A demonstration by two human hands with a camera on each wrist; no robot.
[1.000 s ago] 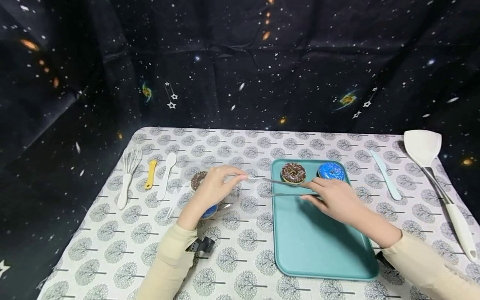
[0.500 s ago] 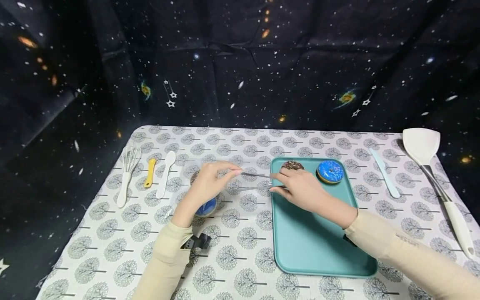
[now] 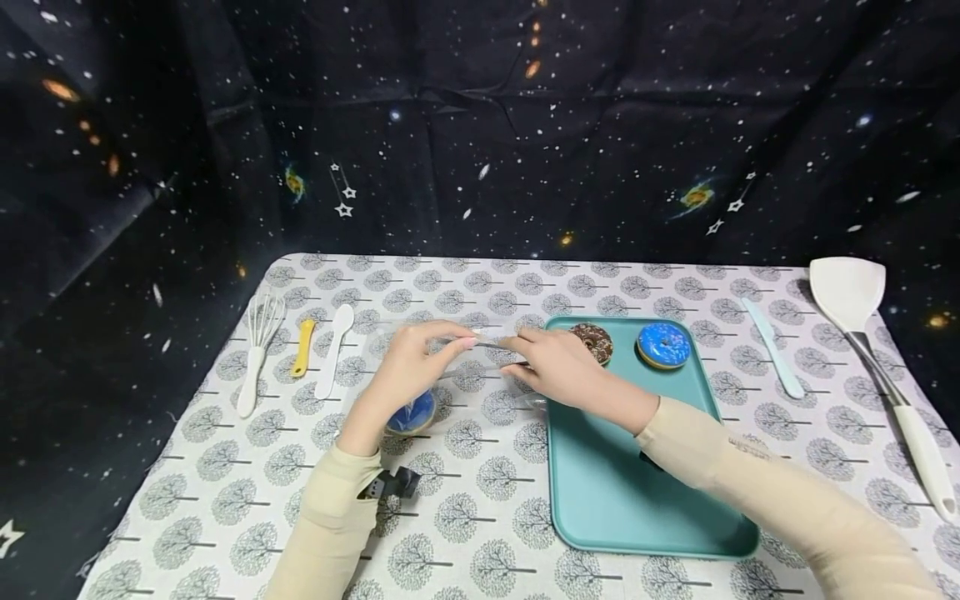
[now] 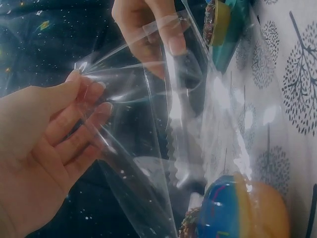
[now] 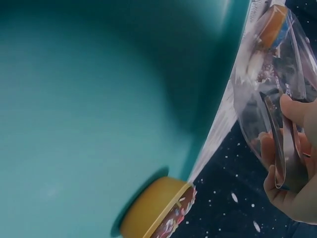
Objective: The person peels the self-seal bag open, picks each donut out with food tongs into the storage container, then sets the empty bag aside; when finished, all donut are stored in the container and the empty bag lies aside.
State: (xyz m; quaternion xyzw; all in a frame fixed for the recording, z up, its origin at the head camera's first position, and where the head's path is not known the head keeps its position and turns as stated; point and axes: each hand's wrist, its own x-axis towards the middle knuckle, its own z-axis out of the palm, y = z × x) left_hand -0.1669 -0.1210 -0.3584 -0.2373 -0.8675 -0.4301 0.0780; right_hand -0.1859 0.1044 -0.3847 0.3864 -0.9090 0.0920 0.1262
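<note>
My left hand (image 3: 405,367) pinches the rim of a clear plastic bag (image 4: 133,94) between thumb and fingertips, lifting its mouth. Through that mouth reach metal tongs (image 5: 275,131) with serrated tips, which my right hand (image 3: 558,367) grips by the arms at the bag's opening. Inside the bag lies a blue-iced donut (image 3: 412,414). A chocolate sprinkled donut (image 4: 188,223) shows beside it in the left wrist view, near the tongs' tips; in the head view my left hand hides it.
On the teal tray (image 3: 637,500) sit another chocolate donut (image 3: 597,343) and a blue donut (image 3: 663,345). To the left lie a whisk (image 3: 258,358), a yellow-handled utensil (image 3: 303,348) and a white spoon (image 3: 335,350). A light-blue knife (image 3: 772,348) and a white spatula (image 3: 847,296) lie right.
My right hand has moved left from over the tray with the tongs, their tips going into the bag. The left hand has shifted slightly left, still pinching the bag's rim.
</note>
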